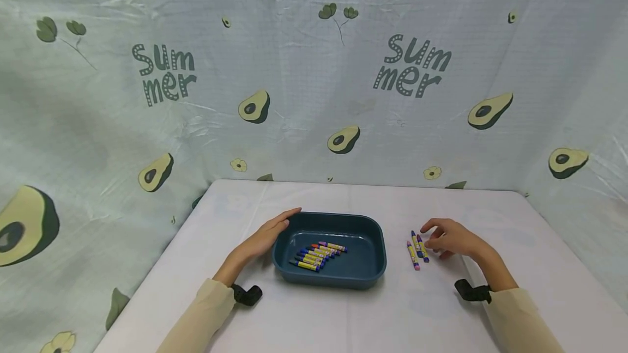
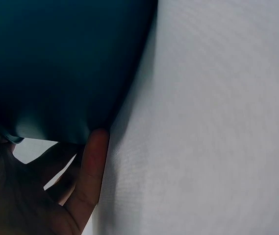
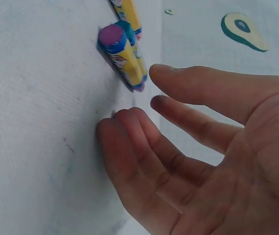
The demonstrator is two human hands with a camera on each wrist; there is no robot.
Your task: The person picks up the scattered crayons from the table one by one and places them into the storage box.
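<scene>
My left hand [image 1: 265, 237] rests against the left side of a dark blue rectangular tray [image 1: 360, 257]. In the left wrist view, straight fingers [image 2: 92, 164] touch the tray's outer wall [image 2: 56, 88]. Several crayons [image 1: 314, 258] in yellow and blue wrappers lie side by side inside the tray, left of its middle. To the right of it, 3 more crayons [image 1: 413, 255] lie on the table. Right beside these is my right hand [image 1: 453, 238], its fingers loosely bent. The right wrist view shows nothing between thumb and fingers, with a purple-ended crayon [image 3: 123, 56] just beyond the fingertips.
A white cloth covers the table [image 1: 314, 320]. Behind and beside it hangs a pale curtain [image 1: 299, 70] printed with avocados and lettering. Each wrist carries a black strap; one such strap [image 1: 472, 291] is on the right wrist.
</scene>
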